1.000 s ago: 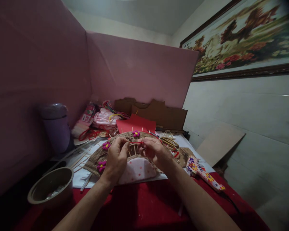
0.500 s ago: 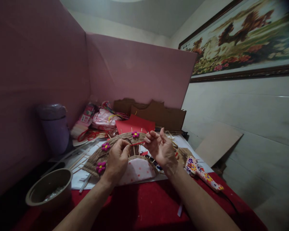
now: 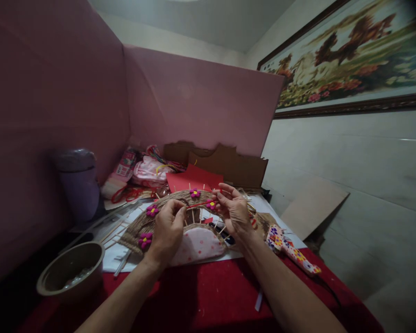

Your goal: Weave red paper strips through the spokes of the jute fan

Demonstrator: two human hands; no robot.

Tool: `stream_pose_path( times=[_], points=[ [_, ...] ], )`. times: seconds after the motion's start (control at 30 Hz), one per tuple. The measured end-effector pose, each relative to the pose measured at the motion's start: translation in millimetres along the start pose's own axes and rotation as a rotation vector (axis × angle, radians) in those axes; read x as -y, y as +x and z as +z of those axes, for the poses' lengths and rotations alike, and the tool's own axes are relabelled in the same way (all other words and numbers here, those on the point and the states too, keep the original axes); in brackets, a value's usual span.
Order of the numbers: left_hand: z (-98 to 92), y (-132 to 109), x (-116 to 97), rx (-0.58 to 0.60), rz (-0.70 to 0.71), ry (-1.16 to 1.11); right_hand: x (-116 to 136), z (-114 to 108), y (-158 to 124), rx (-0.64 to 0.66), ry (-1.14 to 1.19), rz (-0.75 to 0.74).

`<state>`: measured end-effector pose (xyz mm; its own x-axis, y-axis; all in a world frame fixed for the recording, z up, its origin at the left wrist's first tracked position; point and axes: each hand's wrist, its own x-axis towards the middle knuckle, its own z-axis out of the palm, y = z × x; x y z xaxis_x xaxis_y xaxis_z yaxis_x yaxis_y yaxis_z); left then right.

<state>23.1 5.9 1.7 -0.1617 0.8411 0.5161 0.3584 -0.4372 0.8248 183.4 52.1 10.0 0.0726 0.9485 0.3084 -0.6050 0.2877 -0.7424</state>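
Note:
A thin red cord [image 3: 199,204] stretches between my two hands, above a fan-shaped piece woven from brown twine over thin sticks [image 3: 133,235]. My left hand [image 3: 168,226] pinches the cord's left end between thumb and fingers. On the right, my right hand [image 3: 234,210] is closed on the other end, with a bit of red showing at the fingertips. Magenta felt flowers with yellow centres, such as this flower [image 3: 145,240], sit along the woven band. White fabric with red dots [image 3: 199,245] covers the half-round centre below.
At left stand a brown bowl [image 3: 71,270] with clear pieces inside and a purple lidded container [image 3: 78,189]. A flower-patterned glue gun [image 3: 291,249] lies at right on the red cloth [image 3: 197,300]. Red paper [image 3: 196,178] and torn cardboard [image 3: 232,164] are behind.
My right hand has turned and its fingers have closed in on the cord, uncovering another magenta flower. My left hand has hardly moved and keeps its pinch.

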Motion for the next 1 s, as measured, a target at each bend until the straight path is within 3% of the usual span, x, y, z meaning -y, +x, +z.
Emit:
stream_pose_path(
  times=[0.4, 0.63, 0.7, 0.8, 0.87, 0.93, 1.0],
  points=[
    [-0.3, 1.7, 3.5, -0.061, -0.016, -0.032, -3.5, -8.2, 9.7, -0.136, -0.211, -0.158],
    [2.5, 5.2, 13.2, -0.131, -0.001, -0.022, -8.6, -18.8, 21.1, -0.163, -0.503, -0.293],
    [2.2, 5.8, 15.5, -0.163, 0.013, -0.028, -7.0, -23.6, 24.9, -0.215, -0.676, -0.379],
    [0.5, 5.2, 15.0, -0.208, 0.061, 0.008, 1.3, -23.5, 21.5, -0.307, -0.941, -0.621],
    [-1.0, 3.6, 11.6, -0.213, 0.126, 0.08, 8.7, -15.3, 10.8, -0.239, -0.984, -0.781],
    [-2.3, 1.5, 6.9, -0.189, 0.241, 0.152, 14.3, -2.2, -5.1, -0.001, -0.933, -0.8],
    [-3.3, -0.3, 2.2, -0.149, 0.382, 0.206, 15.8, 12.0, -21.8, 0.253, -0.905, -0.723]
  ],
)
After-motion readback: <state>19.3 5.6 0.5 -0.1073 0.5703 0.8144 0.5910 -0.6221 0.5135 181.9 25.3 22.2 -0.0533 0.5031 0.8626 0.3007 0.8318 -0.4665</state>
